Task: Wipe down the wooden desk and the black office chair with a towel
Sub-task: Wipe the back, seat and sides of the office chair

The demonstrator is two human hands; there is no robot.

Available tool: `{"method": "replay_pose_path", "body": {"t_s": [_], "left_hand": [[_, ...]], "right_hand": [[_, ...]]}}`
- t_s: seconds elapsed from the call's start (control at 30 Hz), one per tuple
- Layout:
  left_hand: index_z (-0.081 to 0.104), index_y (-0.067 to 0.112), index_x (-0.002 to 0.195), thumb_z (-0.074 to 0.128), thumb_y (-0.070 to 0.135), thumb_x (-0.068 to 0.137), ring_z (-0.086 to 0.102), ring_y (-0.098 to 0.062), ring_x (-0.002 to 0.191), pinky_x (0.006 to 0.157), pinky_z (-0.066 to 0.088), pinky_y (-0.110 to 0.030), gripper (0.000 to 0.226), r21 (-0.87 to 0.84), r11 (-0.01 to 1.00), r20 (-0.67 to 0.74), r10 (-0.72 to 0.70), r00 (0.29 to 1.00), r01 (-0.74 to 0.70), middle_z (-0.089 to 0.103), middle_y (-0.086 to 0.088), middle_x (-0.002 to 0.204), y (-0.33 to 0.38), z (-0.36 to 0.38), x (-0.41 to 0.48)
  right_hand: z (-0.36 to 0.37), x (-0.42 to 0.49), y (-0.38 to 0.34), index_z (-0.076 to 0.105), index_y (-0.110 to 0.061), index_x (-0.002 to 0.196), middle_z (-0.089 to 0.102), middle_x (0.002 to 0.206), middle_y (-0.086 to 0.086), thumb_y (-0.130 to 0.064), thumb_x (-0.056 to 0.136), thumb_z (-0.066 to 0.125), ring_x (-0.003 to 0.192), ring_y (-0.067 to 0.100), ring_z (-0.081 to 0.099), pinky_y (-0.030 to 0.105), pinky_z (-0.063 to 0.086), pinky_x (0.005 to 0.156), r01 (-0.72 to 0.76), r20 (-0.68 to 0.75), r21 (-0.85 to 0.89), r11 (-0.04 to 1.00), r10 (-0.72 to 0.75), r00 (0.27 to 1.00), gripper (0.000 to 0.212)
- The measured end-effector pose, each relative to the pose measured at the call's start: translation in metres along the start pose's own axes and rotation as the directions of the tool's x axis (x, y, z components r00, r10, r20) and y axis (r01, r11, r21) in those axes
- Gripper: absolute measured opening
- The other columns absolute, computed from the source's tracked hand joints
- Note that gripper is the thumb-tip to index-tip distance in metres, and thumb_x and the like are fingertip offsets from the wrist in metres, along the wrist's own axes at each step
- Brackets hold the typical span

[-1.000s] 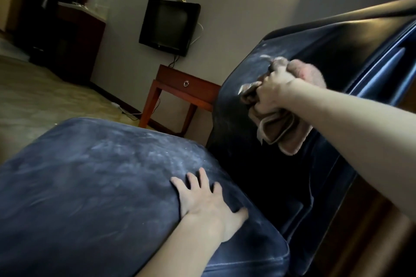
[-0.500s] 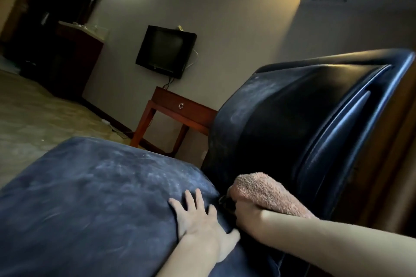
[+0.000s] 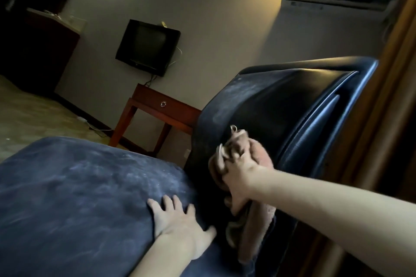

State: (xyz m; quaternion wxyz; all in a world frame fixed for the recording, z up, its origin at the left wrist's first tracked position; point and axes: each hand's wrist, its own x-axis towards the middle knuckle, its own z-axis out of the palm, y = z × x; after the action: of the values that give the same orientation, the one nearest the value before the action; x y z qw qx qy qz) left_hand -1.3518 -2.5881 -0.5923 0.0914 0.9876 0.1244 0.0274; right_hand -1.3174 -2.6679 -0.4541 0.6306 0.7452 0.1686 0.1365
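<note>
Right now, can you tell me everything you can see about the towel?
The towel is pinkish-brown and looks fuzzy, like terry cloth. It is scrunched into a bundle, not spread flat. The right hand grips it around the middle and holds it against the lower part of the black chair's backrest. One bunched part pokes out above the fingers, with a small loop at its top corner. A longer loose end hangs below the hand. It looks slightly blurred.

**Dusty seat, flat palm**

The black office chair (image 3: 78,186) stands with its seat cushion streaked in pale dust. A left hand (image 3: 180,225) rests flat near the cushion's rear edge. Against the backrest, a right hand (image 3: 240,175) grips a bunched pink towel (image 3: 254,229). On the floor (image 3: 33,114) beyond stands a wooden table (image 3: 162,105).
</note>
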Motion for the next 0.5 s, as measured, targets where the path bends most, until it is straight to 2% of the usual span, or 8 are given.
{"method": "replay_pose_path", "body": {"t_s": [0.03, 0.1, 0.2, 0.23, 0.27, 0.33, 0.4, 0.5], "left_hand": [[0.009, 0.025, 0.165, 0.018, 0.081, 0.093, -0.004, -0.042, 0.157, 0.112, -0.007, -0.075, 0.092, 0.006, 1.000, -0.007, 0.006, 1.000, -0.006, 0.000, -0.019, 0.172, 0.000, 0.000, -0.001], [0.010, 0.025, 0.165, 0.019, 0.081, 0.093, -0.004, -0.042, 0.157, 0.112, -0.006, -0.075, 0.092, 0.012, 1.000, -0.017, 0.008, 1.000, -0.008, 0.000, -0.018, 0.172, 0.001, 0.001, 0.000], [0.014, 0.027, 0.165, 0.020, 0.081, 0.091, -0.002, -0.041, 0.156, 0.111, -0.006, -0.075, 0.091, 0.004, 1.000, -0.052, 0.008, 0.999, -0.008, 0.003, -0.017, 0.172, -0.001, 0.007, 0.001], [0.016, 0.029, 0.164, 0.021, 0.081, 0.090, 0.000, -0.040, 0.156, 0.109, -0.005, -0.075, 0.090, 0.000, 1.000, -0.098, 0.007, 0.995, -0.007, 0.005, -0.016, 0.172, 0.001, 0.009, 0.003], [0.017, 0.031, 0.163, 0.022, 0.082, 0.089, 0.001, -0.039, 0.156, 0.109, -0.005, -0.076, 0.090, 0.001, 1.000, -0.135, 0.000, 0.991, 0.000, 0.007, -0.015, 0.172, 0.002, 0.010, 0.003], [0.016, 0.032, 0.163, 0.020, 0.083, 0.089, 0.001, -0.038, 0.156, 0.109, -0.005, -0.075, 0.090, 0.014, 1.000, -0.149, 0.008, 0.989, -0.006, 0.006, -0.013, 0.172, 0.003, 0.009, 0.002], [0.015, 0.032, 0.163, 0.019, 0.083, 0.089, 0.000, -0.036, 0.156, 0.109, -0.005, -0.074, 0.090, 0.011, 1.000, -0.123, 0.016, 0.992, -0.015, 0.004, -0.010, 0.173, 0.001, 0.008, -0.002], [0.015, 0.031, 0.163, 0.019, 0.083, 0.090, 0.000, -0.035, 0.156, 0.111, -0.005, -0.073, 0.090, -0.008, 1.000, -0.120, 0.015, 0.993, -0.016, 0.005, -0.010, 0.173, -0.003, 0.005, -0.005]], "right_hand": [[0.012, -0.005, -0.009, 0.043, -0.012, 0.153, 0.027, 0.160, 0.025, -0.069, 0.087, 0.061, 0.146, 0.054, 0.023, 0.074, 0.022, 0.113, 0.043, -0.044, -0.039, 0.998, -0.045, 0.998, 0.089], [0.022, -0.008, -0.015, 0.062, -0.017, 0.131, 0.054, 0.143, 0.014, -0.048, 0.089, 0.070, 0.135, 0.039, 0.044, 0.053, 0.035, 0.110, 0.124, -0.147, 0.040, 0.991, -0.117, 0.982, 0.053], [0.019, 0.002, -0.006, 0.065, -0.023, 0.096, 0.070, 0.117, 0.005, -0.033, 0.087, 0.069, 0.121, 0.031, 0.057, 0.040, 0.039, 0.083, 0.198, -0.337, 0.059, 0.978, -0.168, 0.927, 0.014], [0.018, 0.009, 0.005, 0.059, -0.023, 0.085, 0.071, 0.111, 0.003, -0.030, 0.085, 0.068, 0.117, 0.031, 0.060, 0.039, 0.039, 0.077, 0.175, -0.385, 0.114, 0.978, -0.119, 0.915, 0.011], [0.014, 0.018, 0.017, 0.058, -0.023, 0.084, 0.070, 0.110, 0.002, -0.029, 0.085, 0.066, 0.117, 0.031, 0.059, 0.040, 0.041, 0.078, 0.133, -0.429, 0.226, 0.965, -0.024, 0.903, 0.011], [0.009, 0.032, 0.047, 0.066, -0.023, 0.105, 0.066, 0.121, 0.000, -0.029, 0.089, 0.061, 0.126, 0.032, 0.051, 0.045, 0.045, 0.089, 0.010, -0.447, 0.444, 0.896, 0.212, 0.869, 0.018], [0.001, 0.044, 0.076, 0.066, -0.024, 0.113, 0.066, 0.121, -0.002, -0.027, 0.089, 0.059, 0.127, 0.030, 0.049, 0.045, 0.043, 0.093, -0.099, -0.389, 0.486, 0.868, 0.316, 0.865, 0.025], [-0.007, 0.054, 0.114, 0.065, -0.025, 0.109, 0.068, 0.116, 0.001, -0.026, 0.088, 0.061, 0.121, 0.029, 0.053, 0.046, 0.039, 0.092, -0.255, -0.302, 0.514, 0.819, 0.451, 0.840, 0.022]]}}
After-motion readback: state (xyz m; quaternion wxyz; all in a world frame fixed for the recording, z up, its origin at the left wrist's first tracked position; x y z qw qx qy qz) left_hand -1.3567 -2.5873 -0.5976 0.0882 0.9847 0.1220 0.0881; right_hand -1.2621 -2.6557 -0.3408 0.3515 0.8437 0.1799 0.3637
